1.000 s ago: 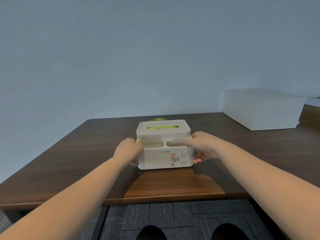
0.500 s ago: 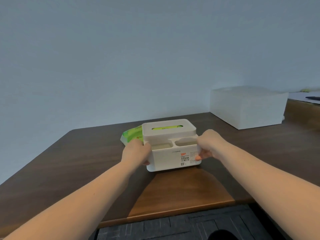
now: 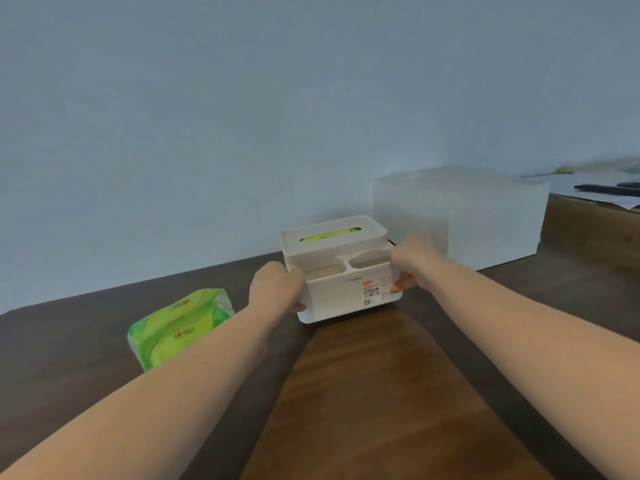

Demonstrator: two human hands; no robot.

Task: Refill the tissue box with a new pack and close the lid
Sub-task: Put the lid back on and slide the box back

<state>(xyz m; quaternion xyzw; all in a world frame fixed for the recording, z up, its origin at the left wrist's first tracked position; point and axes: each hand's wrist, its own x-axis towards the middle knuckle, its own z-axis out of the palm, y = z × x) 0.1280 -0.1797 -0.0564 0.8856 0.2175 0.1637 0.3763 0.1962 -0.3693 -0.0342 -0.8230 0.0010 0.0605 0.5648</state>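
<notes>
A white tissue box [image 3: 341,296] with two front compartments and a label stands on the dark wooden table [image 3: 363,393]. Its lid [image 3: 332,233] is down, and green shows through the slot. My left hand [image 3: 277,285] grips the box's left side and my right hand [image 3: 410,261] grips its right side. A green tissue pack [image 3: 176,325] lies on the table to the left of the box, partly hidden by my left forearm.
A large white box [image 3: 460,213] stands behind and right of the tissue box. Papers and dark objects [image 3: 606,190] lie on a surface at the far right. A plain wall runs along the table's far edge.
Both hands have carried the tissue box to the right and farther from me. The green pack, first hidden behind the box, now lies in plain view to its left.
</notes>
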